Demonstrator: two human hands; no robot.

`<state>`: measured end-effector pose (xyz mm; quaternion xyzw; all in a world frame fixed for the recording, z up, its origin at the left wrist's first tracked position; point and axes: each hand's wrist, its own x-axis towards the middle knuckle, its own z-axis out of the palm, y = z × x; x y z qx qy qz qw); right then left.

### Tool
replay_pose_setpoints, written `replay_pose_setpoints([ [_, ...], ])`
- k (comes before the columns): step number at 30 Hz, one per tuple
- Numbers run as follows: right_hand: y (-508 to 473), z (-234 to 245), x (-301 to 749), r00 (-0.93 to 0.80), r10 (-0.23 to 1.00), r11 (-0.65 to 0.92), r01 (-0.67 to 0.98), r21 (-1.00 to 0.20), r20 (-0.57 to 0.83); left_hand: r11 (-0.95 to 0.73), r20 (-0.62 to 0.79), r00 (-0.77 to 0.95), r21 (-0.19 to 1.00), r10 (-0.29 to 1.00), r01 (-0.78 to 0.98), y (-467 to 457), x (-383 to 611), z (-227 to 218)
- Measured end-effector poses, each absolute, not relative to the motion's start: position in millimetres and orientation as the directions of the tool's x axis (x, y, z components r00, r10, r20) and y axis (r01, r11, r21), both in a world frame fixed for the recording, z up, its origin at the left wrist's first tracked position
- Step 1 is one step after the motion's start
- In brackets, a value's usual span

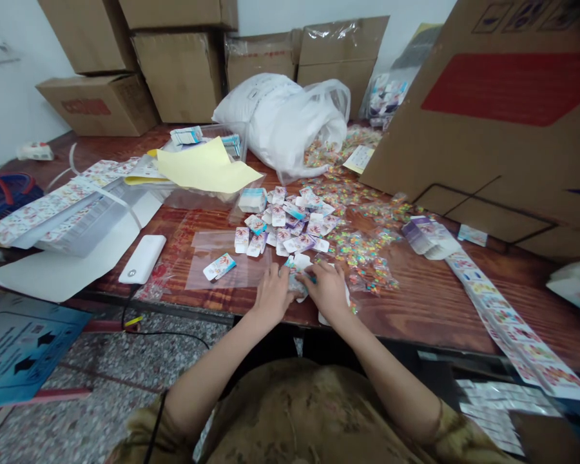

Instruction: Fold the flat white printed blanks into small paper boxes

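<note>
2 hands (273, 295) on 1 carton (299, 260) (partly hidden), beside heaped cartons (290, 222)

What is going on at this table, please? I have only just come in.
A person works with bare hands at the near edge of a wooden table. The left hand and right hand meet over what looks like a small carton, partly hidden by them. Just beyond lies a loose pile of printed cartons, with clear packets of coloured pieces spread to its right. A single carton lies apart on the left.
</note>
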<state>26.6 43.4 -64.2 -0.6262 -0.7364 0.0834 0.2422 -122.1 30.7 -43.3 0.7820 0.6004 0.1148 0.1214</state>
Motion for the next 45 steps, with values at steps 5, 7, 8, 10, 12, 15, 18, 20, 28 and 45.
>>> replay_pose_setpoints([
  [5,36.5,-45.5,31.1,-0.134,0.921,0.344,0.720,-0.602,0.366,-0.326,0.131,0.298,0.414,0.945,0.850,29.1,-118.9,-23.6],
  [7,29.7,-29.5,34.1,-0.164,0.874,0.443,0.655,-0.612,0.457,-0.300,0.097,0.309,0.619,0.946,0.726,30.3,-119.2,-13.5],
  [8,26.0,-21.4,35.5,-0.169,0.851,0.484,0.619,-0.619,0.497,-0.262,0.061,0.323,0.734,0.944,0.627,31.2,-119.8,-9.3],
  [10,18.9,-7.7,37.7,-0.167,0.813,0.543,0.563,-0.623,0.558,-0.164,-0.007,0.397,0.904,0.918,0.396,32.5,-121.1,-4.1],
  [12,12.9,0.7,38.9,-0.181,0.797,0.570,0.542,-0.617,0.576,-0.066,-0.057,0.515,0.974,0.855,0.217,32.5,-121.7,-3.8],
  [15,6.7,4.6,40.3,-0.250,0.809,0.570,0.557,-0.604,0.532,0.045,-0.121,0.607,0.989,0.785,0.139,30.6,-120.2,-10.2],
  [18,3.6,5.0,43.3,-0.293,0.819,0.566,0.553,-0.611,0.493,0.007,-0.086,0.533,0.989,0.842,0.150,28.4,-116.8,-16.5],
  [20,2.1,6.0,46.4,-0.304,0.820,0.570,0.515,-0.640,0.485,-0.036,-0.042,0.486,0.988,0.873,0.150,26.9,-114.8,-16.4],
  [28,1.8,8.5,51.7,-0.054,0.955,0.295,0.077,-0.952,0.292,0.127,-0.084,0.493,0.990,0.866,-0.055,20.9,-116.7,0.1],
  [45,8.3,-10.6,44.3,-0.031,0.996,0.081,-0.145,-0.986,0.087,-0.314,0.267,0.251,0.935,0.930,0.168,12.2,-117.5,-11.1],
])
